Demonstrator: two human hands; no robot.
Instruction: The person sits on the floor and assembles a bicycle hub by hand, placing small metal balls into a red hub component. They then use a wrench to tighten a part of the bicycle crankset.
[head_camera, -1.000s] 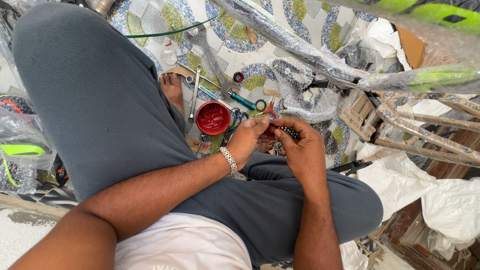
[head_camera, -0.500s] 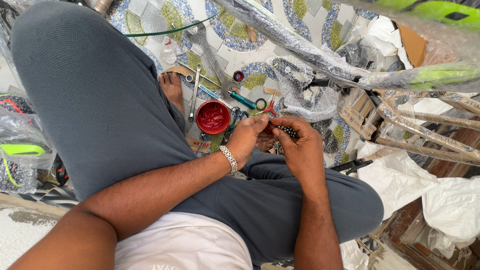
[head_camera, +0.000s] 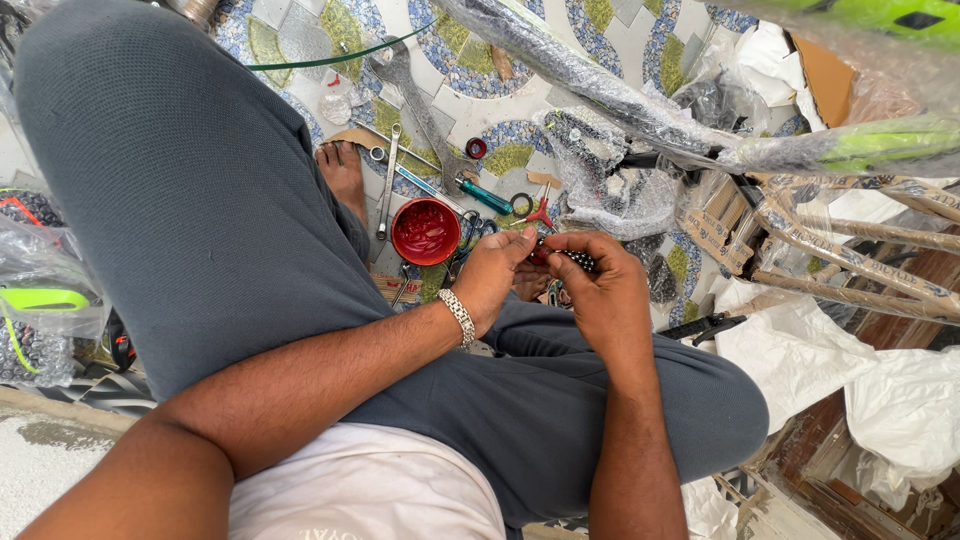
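I sit cross-legged in grey trousers on a patterned tile floor. My left hand (head_camera: 497, 275), with a metal bracelet at the wrist, and my right hand (head_camera: 600, 290) meet over my lap. Both pinch a small dark beaded part (head_camera: 572, 258), like a ring of bearing balls, between the fingertips. A red round tin of grease (head_camera: 425, 230) sits on the floor just left of my left hand, beside my bare foot (head_camera: 342, 175).
Spanners (head_camera: 385, 180), a teal-handled screwdriver (head_camera: 485, 197) and small red pliers (head_camera: 540, 212) lie on the tiles beyond the tin. Plastic-wrapped bicycle parts (head_camera: 620, 100) with green tubes (head_camera: 880, 145) cross the top right. White wrapping (head_camera: 800, 350) lies at right, bagged parts (head_camera: 45, 300) at left.
Both hands have stayed together on the small part, with only slight finger movement. Nothing else has shifted.
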